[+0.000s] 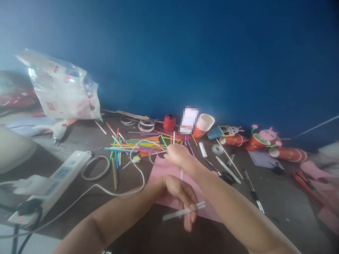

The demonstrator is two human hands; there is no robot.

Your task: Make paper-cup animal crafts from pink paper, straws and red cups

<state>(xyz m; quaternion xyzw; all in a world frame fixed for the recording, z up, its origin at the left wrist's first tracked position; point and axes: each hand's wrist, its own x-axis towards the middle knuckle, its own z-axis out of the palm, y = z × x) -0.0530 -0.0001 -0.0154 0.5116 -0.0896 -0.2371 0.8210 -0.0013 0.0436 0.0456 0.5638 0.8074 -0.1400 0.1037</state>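
My left hand (182,194) hangs over the near edge of a pink paper sheet (164,171), its thumb and fingers closed on pale translucent straws (176,213) that lie crosswise. Farther out, my right hand (178,155) is closed at the sheet's far edge, beside a spread of coloured straws (132,144). A white straw (174,137) sticks up just behind its knuckles; whether the fingers grip it is hidden. Another short pale piece (182,174) shows between both hands.
A white cable (144,176) loops left of the sheet, near a tape ring (95,167), power strip (65,174) and glue gun (58,130). Behind stand red thread (169,122), a phone (189,120) and stacked paper cups (203,125). Scissors (227,177) and a craft knife (254,192) lie right.
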